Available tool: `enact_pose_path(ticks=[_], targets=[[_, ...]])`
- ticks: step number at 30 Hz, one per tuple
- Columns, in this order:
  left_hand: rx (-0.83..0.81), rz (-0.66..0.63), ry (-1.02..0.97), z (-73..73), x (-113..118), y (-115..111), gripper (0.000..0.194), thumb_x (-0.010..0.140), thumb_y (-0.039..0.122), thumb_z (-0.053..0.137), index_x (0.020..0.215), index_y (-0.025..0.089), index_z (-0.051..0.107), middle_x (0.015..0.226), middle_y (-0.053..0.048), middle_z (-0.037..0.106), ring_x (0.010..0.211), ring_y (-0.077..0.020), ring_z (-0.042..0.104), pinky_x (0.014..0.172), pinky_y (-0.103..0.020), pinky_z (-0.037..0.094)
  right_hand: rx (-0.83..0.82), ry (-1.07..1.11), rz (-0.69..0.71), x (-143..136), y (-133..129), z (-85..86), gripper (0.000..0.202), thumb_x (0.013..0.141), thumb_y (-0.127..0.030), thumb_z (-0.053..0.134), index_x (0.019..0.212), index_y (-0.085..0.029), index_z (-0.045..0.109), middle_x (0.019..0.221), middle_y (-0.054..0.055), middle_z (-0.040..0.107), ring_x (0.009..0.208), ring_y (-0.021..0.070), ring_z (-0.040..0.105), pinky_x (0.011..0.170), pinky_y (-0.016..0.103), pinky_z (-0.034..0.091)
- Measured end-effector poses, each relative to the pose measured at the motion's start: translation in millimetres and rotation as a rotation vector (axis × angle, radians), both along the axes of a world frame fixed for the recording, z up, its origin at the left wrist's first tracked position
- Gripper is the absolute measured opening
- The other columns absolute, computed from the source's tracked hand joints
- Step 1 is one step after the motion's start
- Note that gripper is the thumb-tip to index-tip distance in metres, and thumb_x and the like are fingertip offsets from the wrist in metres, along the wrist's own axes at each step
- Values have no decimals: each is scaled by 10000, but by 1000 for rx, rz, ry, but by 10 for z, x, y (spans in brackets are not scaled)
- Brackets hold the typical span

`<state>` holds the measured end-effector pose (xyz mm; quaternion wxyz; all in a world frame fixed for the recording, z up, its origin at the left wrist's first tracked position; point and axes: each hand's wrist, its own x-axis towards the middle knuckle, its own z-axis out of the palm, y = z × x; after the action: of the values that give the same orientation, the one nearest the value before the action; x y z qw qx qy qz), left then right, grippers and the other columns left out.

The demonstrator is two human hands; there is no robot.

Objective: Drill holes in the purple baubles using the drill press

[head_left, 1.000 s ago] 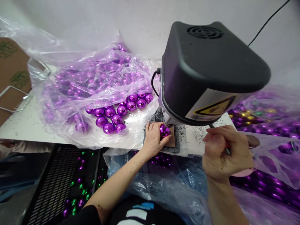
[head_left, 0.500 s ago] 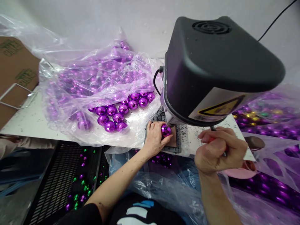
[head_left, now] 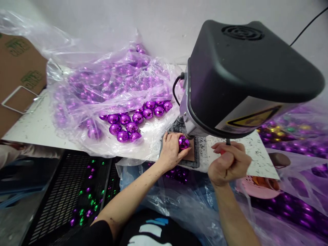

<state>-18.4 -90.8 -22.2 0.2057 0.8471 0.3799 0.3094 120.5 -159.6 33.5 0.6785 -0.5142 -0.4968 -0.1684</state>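
The right hand, fisted round the lever, has swung left; the left hand, half curled, holds a ball beneath the machine, apparently mid-stroke.

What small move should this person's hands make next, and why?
Perhaps the right hand should gently work the red-gripped dark lever it holds, since the left hand grips a shiny purple faceted ball close under the front of the bulky black-cased machine.

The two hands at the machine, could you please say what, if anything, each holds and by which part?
The left hand holds a purple ball by its left and near sides; the right hand grips a red handle, mostly hidden.
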Motion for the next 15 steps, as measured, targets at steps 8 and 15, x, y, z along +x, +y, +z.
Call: enact_pose_path(ticks=[8,15], targets=[[10,-32,-53,-41,18,16,445,887,357,687,1248,202,476,1164,-83,621,1154,-259,556,1190,-543,250,-189,-27,-188,210,134,916,422,976,-430,439,823,-98,649,625,-6,491,561,19,483,569,198,334],[-59,-81,-179,106,-363,-246,477,903,416,667,1275,190,473,1165,-106,624,1080,-255,579,1014,-453,454,-244,29,-74,381,477,1291,580,914,-611,415,688,-81,483,591,-38,363,604,-24,400,597,209,241]])
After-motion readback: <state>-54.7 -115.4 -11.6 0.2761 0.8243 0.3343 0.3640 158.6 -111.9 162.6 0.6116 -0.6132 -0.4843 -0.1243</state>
